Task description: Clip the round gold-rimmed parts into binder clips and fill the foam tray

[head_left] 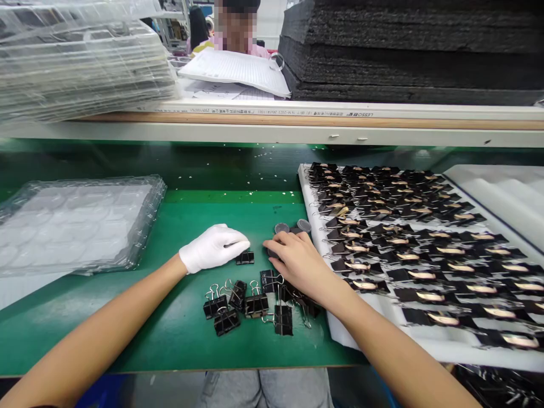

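My left hand (215, 248), in a white glove, has its thumb and fingertips pinched together at the top of a black binder clip (245, 259). The clip's wire handle is hidden by the fingertips. Bare and curled, my right hand (300, 263) is just to the right; a small dark piece shows between its thumb and fingers, too covered to name. Beyond its knuckles lie round grey discs (281, 228). Several loose black binder clips (256, 306) lie in a pile on the green table (170, 334), nearer to me than both hands, some partly under my right wrist.
At right, a white foam tray (314, 226) holds rows of black binder clips with pale curved pieces. Clear plastic trays (85, 221) are stacked at left. A shelf edge (263, 133) crosses behind, bearing black foam sheets (382, 56), more plastic trays and papers. A person sits beyond.
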Motion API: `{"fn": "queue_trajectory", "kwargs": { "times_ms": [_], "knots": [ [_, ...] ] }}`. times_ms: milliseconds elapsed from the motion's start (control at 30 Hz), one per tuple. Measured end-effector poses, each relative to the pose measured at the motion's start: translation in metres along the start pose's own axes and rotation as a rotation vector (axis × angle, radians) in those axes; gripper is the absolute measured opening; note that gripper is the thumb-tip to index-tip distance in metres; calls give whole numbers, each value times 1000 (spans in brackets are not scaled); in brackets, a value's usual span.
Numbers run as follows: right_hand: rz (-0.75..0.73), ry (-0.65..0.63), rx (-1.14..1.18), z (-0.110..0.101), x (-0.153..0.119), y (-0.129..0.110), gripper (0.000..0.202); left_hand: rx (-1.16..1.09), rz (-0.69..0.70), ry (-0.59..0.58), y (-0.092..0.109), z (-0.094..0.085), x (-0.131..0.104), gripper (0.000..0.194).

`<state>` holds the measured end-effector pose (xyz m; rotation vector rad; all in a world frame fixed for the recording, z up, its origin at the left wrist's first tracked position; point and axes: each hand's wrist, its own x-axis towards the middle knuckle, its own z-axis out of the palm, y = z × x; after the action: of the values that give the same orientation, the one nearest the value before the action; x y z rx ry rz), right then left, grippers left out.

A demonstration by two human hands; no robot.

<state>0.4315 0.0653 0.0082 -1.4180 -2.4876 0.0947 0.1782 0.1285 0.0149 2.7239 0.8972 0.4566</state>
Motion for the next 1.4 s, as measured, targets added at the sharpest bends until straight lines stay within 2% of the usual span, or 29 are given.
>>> {"fn": "queue_trajectory", "kwargs": {
  "times_ms": [433, 667, 1133, 1400],
  "knots": [
    [1, -48, -14, -1, 1, -2, 25, -23, -13, 1, -2, 2, -1, 45],
    [-16, -11, -29, 2, -1, 0, 25, -24, -14, 0, 0, 1, 0, 44],
    [-17, -69, -67, -1, -1, -3, 27, -48, -23, 2, -1, 2, 0, 40],
    [-49, -38, -104, 1, -2, -2, 28, -65, -43, 26, -1, 5, -1, 31]
  ]
}}
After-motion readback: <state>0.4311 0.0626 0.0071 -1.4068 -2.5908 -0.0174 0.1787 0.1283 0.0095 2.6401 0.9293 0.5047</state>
